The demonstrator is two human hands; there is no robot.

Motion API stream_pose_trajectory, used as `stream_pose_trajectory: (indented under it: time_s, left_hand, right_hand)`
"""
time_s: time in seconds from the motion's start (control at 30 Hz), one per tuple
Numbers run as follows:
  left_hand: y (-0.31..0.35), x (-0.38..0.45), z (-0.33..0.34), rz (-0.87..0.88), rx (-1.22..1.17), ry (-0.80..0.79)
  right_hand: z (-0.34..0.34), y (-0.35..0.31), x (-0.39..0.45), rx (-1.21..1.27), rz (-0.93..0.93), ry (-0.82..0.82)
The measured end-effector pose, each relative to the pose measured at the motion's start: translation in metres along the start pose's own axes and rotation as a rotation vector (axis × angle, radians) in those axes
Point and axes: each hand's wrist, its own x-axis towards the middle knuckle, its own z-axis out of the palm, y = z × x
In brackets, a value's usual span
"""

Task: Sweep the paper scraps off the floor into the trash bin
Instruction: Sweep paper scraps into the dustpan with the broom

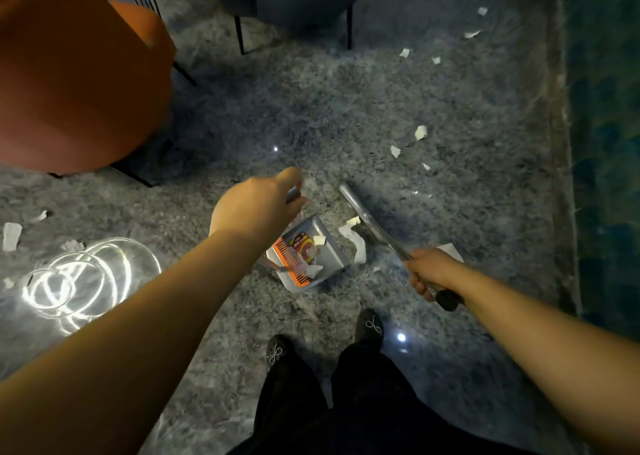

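White torn paper scraps (356,243): strewn on grey speckled stone floor (346,115), far left to upper right; a few inside grey plastic dustpan w/ orange comb (313,257). Orange chair (76,83) upper left. Left hand (258,208) curled round dustpan's upright handle. Right hand (431,272) clamped on silver broom handle (372,224), beside largest scraps.

Grey dustpan (311,253) on the floor holds white scraps (317,270) — more scraps (356,243) lie beside it.
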Motion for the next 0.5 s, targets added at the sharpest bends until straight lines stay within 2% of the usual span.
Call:
stream_pose_trajectory:
  time_s: [0.23, 0.5]
  left_hand:
    - [0.005, 0.009, 0.002, 0.004, 0.034, 0.022]
    - [0.006, 0.01, 0.003, 0.012, 0.043, 0.023]
  right_hand:
    - [0.026, -0.004, -0.013, -0.032, -0.024, -0.148]
    - [0.039, -0.008, -0.041, 0.191, 0.058, -0.275]
